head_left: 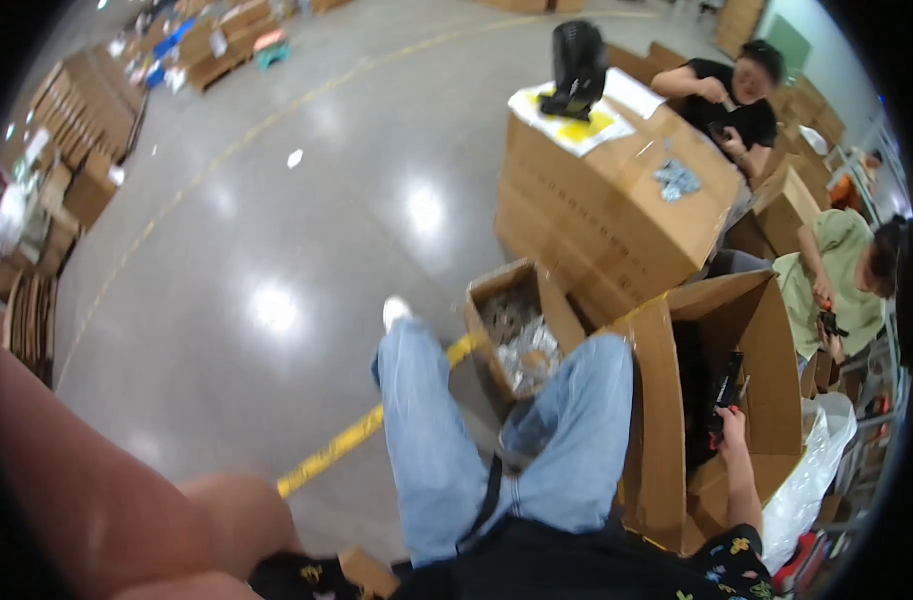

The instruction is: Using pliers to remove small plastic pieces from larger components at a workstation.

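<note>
Fingers of our right hand [729,418] grasp a black tool [725,385] inside the tall open box [752,330]. Our left hand [239,520] is a close blur, and we cannot tell its grip.

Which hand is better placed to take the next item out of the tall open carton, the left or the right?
Probably the right hand: it reaches into the tall open carton and touches a black item there. The left arm is raised close to the camera, far from that carton; its hand is not visible.
</note>
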{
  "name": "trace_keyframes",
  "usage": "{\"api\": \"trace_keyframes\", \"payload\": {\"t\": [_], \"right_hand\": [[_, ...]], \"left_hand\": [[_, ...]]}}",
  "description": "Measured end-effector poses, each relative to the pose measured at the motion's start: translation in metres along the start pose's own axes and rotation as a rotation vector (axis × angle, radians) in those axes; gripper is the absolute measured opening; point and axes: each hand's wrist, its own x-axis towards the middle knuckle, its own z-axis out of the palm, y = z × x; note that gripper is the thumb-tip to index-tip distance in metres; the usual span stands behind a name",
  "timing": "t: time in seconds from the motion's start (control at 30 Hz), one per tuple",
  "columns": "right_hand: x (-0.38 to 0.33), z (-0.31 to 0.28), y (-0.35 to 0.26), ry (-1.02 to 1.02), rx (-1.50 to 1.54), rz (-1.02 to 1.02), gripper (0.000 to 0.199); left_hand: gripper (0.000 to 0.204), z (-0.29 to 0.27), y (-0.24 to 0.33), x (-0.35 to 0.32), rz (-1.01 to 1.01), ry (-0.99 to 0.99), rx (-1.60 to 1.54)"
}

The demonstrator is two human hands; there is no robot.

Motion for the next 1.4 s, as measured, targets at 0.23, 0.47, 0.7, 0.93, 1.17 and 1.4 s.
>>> {"api": "trace_keyframes", "payload": {"t": [0.23, 0.47, 0.7, 0.93, 1.17, 1.4], "right_hand": [[0.167, -0.023, -0.207, 0.101, 0.075, -0.800, 0.025], [-0.096, 0.110, -0.166, 0.109, 0.277, -0.732, 0.026], [-0.120, 0.224, -0.207, -0.185, -0.149, -0.845, 0.009], [-0.139, 0.280, -0.208, -0.554, -0.359, -1.291, 0.033], [-0.078, 0.341, -0.233, -0.683, -0.127, -1.093, 0.014], [0.075, 0.455, -0.116, -0.260, -0.039, -0.510, 0.015]], "left_hand": [[0.074, 0.028, -0.056, 0.063, 0.333, 0.579, -0.144], [0.067, -0.016, -0.061, -0.020, -0.060, 0.422, -0.275], [0.060, 0.019, -0.022, -0.059, -0.508, 0.454, -0.442], [0.067, 0.075, -0.097, -0.189, -1.613, -0.336, -1.082], [0.086, 0.097, -0.102, -0.220, -2.094, -0.622, -1.266], [0.043, 0.077, -0.177, -0.223, -2.194, -0.128, -0.894]]}}
